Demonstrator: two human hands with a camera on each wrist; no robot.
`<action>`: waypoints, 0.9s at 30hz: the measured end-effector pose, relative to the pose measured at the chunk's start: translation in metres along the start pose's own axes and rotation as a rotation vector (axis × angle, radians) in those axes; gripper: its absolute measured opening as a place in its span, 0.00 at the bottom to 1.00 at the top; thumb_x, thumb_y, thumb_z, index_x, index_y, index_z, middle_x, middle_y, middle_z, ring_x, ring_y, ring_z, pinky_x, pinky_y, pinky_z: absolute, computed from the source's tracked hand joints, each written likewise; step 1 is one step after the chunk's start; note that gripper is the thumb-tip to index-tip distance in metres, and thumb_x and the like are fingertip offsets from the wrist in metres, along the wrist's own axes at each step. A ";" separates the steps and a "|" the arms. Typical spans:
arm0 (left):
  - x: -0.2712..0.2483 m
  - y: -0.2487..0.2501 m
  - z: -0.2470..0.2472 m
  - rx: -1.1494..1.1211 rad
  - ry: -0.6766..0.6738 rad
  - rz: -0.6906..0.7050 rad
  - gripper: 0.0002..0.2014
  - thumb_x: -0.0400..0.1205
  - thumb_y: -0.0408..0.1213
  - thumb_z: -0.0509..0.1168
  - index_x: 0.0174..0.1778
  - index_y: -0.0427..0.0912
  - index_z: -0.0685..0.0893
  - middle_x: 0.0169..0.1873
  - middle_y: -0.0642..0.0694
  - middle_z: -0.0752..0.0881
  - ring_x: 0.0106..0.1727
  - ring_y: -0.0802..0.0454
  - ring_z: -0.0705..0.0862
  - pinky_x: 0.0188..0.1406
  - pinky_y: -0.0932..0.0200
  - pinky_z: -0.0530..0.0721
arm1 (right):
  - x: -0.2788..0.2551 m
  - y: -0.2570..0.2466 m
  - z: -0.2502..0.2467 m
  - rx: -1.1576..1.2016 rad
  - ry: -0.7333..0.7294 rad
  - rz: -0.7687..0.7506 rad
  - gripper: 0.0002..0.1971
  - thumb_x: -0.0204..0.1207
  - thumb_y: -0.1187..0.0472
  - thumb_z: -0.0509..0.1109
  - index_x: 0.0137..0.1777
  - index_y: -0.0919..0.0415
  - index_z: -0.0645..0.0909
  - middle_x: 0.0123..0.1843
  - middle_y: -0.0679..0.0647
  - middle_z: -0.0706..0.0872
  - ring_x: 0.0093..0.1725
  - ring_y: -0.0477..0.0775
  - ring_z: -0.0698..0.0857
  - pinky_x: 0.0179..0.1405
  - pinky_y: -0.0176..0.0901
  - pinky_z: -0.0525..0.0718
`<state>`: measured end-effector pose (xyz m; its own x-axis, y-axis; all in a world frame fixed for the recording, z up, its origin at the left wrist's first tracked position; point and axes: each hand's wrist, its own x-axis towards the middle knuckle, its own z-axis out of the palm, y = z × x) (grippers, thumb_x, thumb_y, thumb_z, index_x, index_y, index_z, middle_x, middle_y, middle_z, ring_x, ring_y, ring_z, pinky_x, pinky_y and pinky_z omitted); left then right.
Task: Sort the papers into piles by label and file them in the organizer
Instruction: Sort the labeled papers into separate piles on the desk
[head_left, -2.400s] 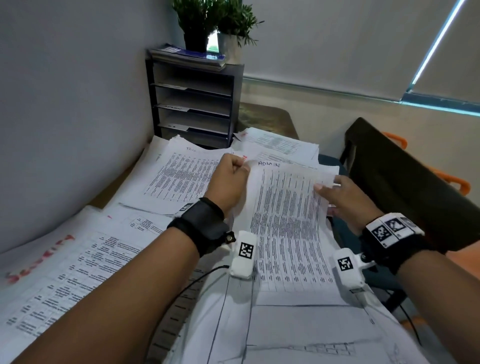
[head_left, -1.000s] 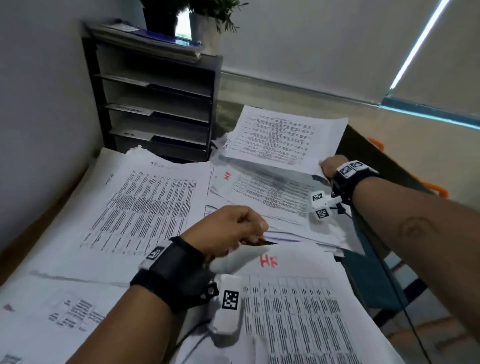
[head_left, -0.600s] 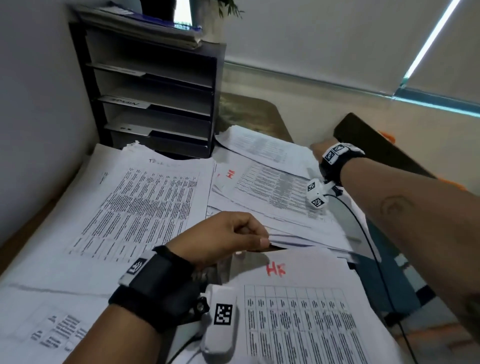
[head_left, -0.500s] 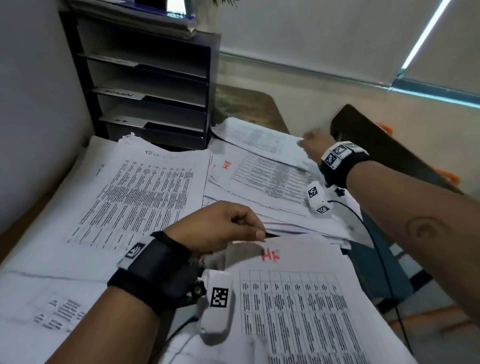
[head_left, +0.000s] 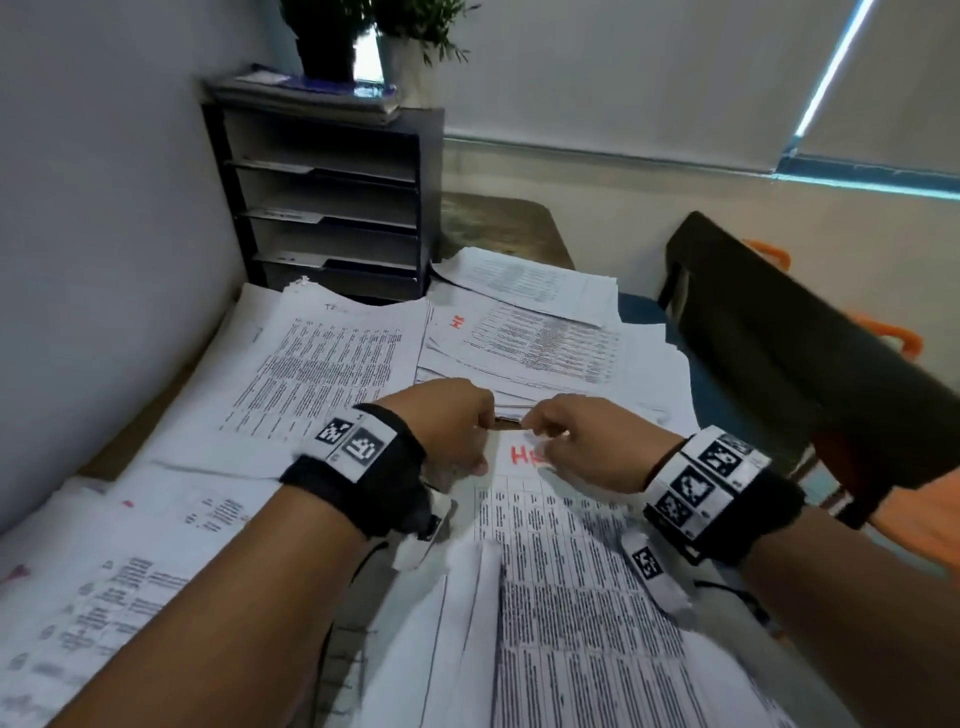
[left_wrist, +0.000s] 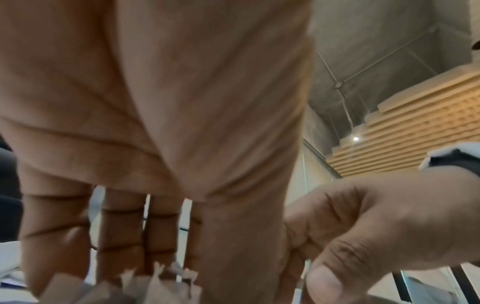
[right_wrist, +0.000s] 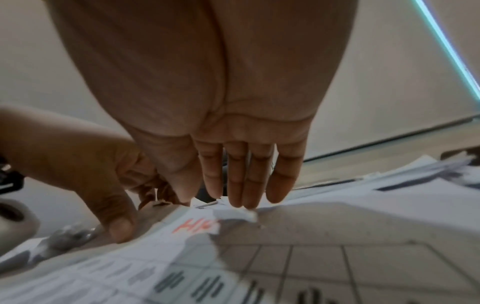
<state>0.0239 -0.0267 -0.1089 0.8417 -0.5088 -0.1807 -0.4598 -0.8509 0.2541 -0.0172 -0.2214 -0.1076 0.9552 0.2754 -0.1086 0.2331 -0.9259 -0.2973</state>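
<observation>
A printed sheet marked "HR" in red (head_left: 571, 545) tops the stack in front of me. My left hand (head_left: 483, 421) and right hand (head_left: 530, 428) meet at its far edge, fingers curled, each pinching that edge. In the right wrist view the right fingertips (right_wrist: 241, 202) sit on the torn, stapled corner of the HR sheet (right_wrist: 197, 226), and the left thumb (right_wrist: 119, 224) presses beside it. Behind lies another HR pile (head_left: 519, 343) with a printed sheet (head_left: 519, 280) on its far end. The dark shelf organizer (head_left: 332, 208) stands at the back left.
A wide pile of printed sheets (head_left: 322, 374) covers the desk to the left, with more sheets along the wall. Potted plants (head_left: 332, 41) and a folder sit on top of the organizer. A black chair back (head_left: 779, 338) stands close on the right.
My right hand laid a sheet on the far pile, let go and came back to the near HR sheet. It now meets the left hand at the sheet's top edge.
</observation>
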 end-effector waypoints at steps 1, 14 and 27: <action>-0.002 0.003 0.001 0.016 0.028 0.005 0.20 0.74 0.42 0.78 0.61 0.49 0.83 0.55 0.49 0.83 0.52 0.49 0.81 0.52 0.54 0.83 | -0.002 -0.002 0.000 -0.013 0.024 0.002 0.16 0.81 0.58 0.69 0.68 0.53 0.82 0.63 0.49 0.85 0.63 0.51 0.83 0.65 0.49 0.80; -0.037 0.012 0.006 0.019 0.240 -0.016 0.11 0.82 0.36 0.68 0.59 0.49 0.88 0.60 0.46 0.83 0.62 0.45 0.82 0.53 0.57 0.77 | -0.012 -0.009 0.014 -0.162 0.055 0.050 0.13 0.79 0.54 0.69 0.63 0.46 0.78 0.65 0.48 0.80 0.65 0.54 0.79 0.68 0.52 0.77; -0.050 -0.032 0.008 -0.786 0.788 -0.312 0.04 0.88 0.37 0.58 0.50 0.42 0.76 0.37 0.49 0.81 0.36 0.50 0.77 0.29 0.56 0.70 | -0.016 0.034 -0.019 0.419 0.444 0.264 0.50 0.64 0.43 0.83 0.82 0.59 0.62 0.78 0.57 0.71 0.78 0.59 0.71 0.74 0.64 0.76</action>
<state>-0.0054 0.0248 -0.1152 0.9580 0.1674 0.2327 -0.1303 -0.4685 0.8738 -0.0211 -0.2624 -0.0980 0.9759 -0.1624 0.1460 -0.0241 -0.7444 -0.6673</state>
